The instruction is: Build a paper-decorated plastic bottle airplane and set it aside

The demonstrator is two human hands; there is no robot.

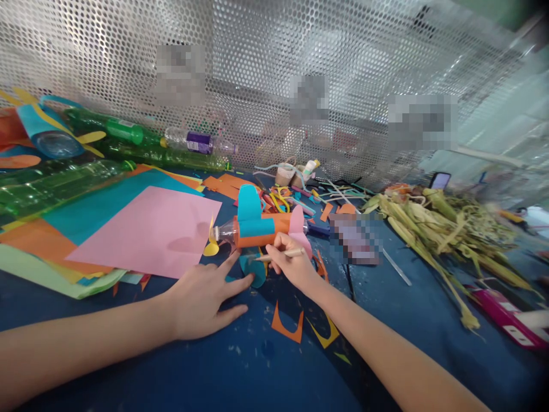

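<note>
A plastic bottle wrapped in orange and blue paper lies on its side, shaped like a toy plane. A blue paper wing stands up on its far side, pink paper fins are at the right end, and a yellow paper propeller is at the neck. My left hand lies flat with fingers spread, its fingertips at the lower blue wing. My right hand grips a pale pen, whose tip points at that lower wing. Whether the tip touches it is hard to tell.
Coloured paper sheets and green bottles lie at left. Orange and yellow paper offcuts sit in front. Behind are scraps and straws. A phone, dried corn husks and a magenta object are at right.
</note>
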